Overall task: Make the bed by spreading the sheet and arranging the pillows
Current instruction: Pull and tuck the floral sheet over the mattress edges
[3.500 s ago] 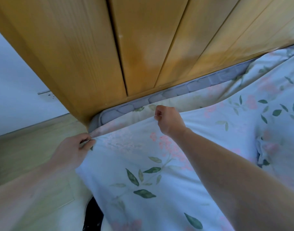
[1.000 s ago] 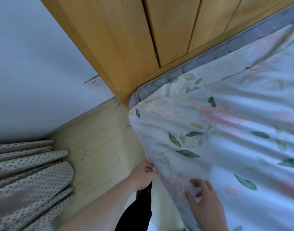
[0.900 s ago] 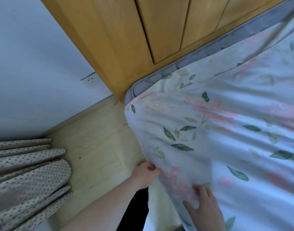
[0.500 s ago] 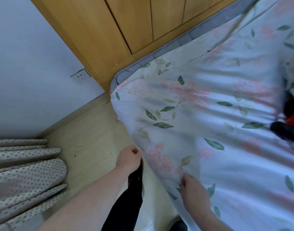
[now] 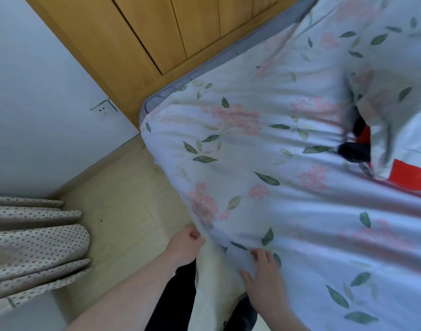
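A pale blue sheet (image 5: 264, 163) with pink flowers and green leaves lies over the mattress, whose grey edge (image 5: 157, 99) shows at the corner by the wooden headboard (image 5: 180, 32). My left hand (image 5: 186, 244) grips the sheet's hanging side edge with curled fingers. Just to its right, my right hand (image 5: 264, 275) lies on the sheet near the bed's edge, its fingers slightly bent against the cloth. A floral pillow (image 5: 396, 115) sits at the right, with a red and black item (image 5: 362, 144) under its edge.
A white wall with a socket (image 5: 104, 109) stands left of the bed. Dotted curtains (image 5: 32, 247) hang at the lower left. Pale wooden floor (image 5: 123, 211) runs between the curtains and the bed. My dark trouser leg (image 5: 173, 302) is beside the mattress.
Both hands left the sheet's top corner by the headboard and moved down the bed's side. In the last second the view shifted right, showing the pillow and red item; my right hand uncurled onto the sheet.
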`<state>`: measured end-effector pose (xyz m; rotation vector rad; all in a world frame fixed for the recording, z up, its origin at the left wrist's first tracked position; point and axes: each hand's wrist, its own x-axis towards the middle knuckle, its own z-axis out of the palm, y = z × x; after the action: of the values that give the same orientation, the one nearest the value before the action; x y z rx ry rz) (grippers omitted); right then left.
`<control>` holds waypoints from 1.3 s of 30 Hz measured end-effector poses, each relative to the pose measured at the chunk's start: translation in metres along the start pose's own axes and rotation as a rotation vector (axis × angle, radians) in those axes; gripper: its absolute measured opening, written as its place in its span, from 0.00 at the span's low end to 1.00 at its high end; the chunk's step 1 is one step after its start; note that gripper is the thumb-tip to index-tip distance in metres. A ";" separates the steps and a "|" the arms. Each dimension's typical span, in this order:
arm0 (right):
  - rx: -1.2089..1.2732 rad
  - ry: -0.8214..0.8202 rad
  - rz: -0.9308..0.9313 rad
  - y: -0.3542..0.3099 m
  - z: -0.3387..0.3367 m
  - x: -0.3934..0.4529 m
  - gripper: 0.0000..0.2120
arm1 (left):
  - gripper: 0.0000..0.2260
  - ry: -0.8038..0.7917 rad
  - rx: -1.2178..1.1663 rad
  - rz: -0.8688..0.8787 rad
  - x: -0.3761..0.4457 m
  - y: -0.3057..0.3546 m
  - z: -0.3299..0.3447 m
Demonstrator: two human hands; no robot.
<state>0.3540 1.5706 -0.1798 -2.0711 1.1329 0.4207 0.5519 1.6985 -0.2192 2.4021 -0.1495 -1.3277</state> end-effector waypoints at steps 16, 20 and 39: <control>-0.132 0.191 0.359 0.127 0.020 -0.037 0.10 | 0.08 0.274 0.483 0.293 0.016 0.025 0.066; -0.074 0.208 0.362 0.127 0.025 -0.043 0.10 | 0.05 0.305 0.564 0.439 0.017 0.025 0.067; 0.156 0.304 0.350 0.121 0.023 -0.111 0.06 | 0.07 0.216 0.686 0.479 -0.012 0.009 0.047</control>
<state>0.1931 1.6110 -0.1839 -1.8418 1.6656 0.1748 0.5069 1.6798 -0.2288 2.7517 -1.2014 -0.8681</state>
